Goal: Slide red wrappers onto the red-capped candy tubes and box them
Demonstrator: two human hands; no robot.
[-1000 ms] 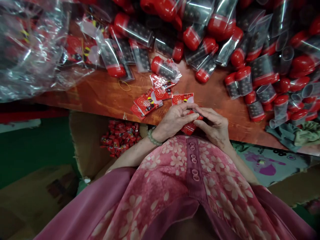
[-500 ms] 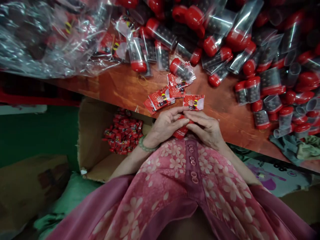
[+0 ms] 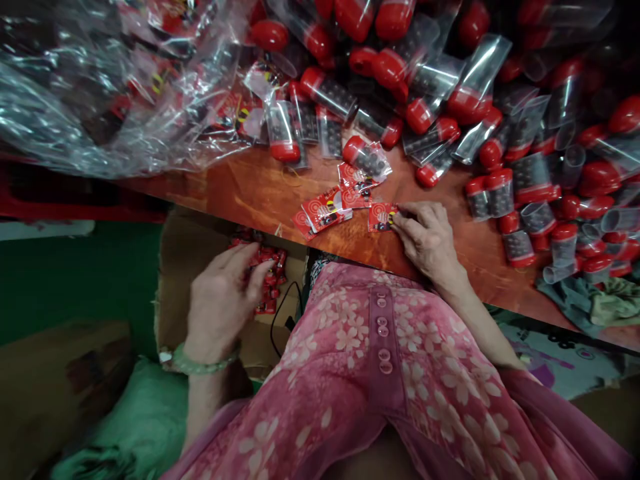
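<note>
My left hand (image 3: 225,300), with a green bangle at its wrist, hovers over the cardboard box below the table. Its thumb and fingers are apart, and nothing shows in them. Beneath it lie several small folded red packets (image 3: 273,273), partly hidden by the hand. On the table edge, my right hand (image 3: 427,237) has its fingers closed on the right end of a flat red printed packet (image 3: 381,217). More flat printed packets (image 3: 325,210) lie fanned to its left. A red-capped tube of dark beads (image 3: 367,157) rests on another printed packet.
Many clear tubes with red caps (image 3: 533,170) and dark beads cover the table's back and right. A crinkled clear plastic bag (image 3: 165,113) lies at back left. The cardboard box (image 3: 175,267) stands below the table (image 3: 240,193). Cloths (image 3: 575,300) lie at the right edge.
My hands have parted. The left moved down and left to above the box, and the red packet they held is no longer seen in them. The right moved onto a flat printed packet.
</note>
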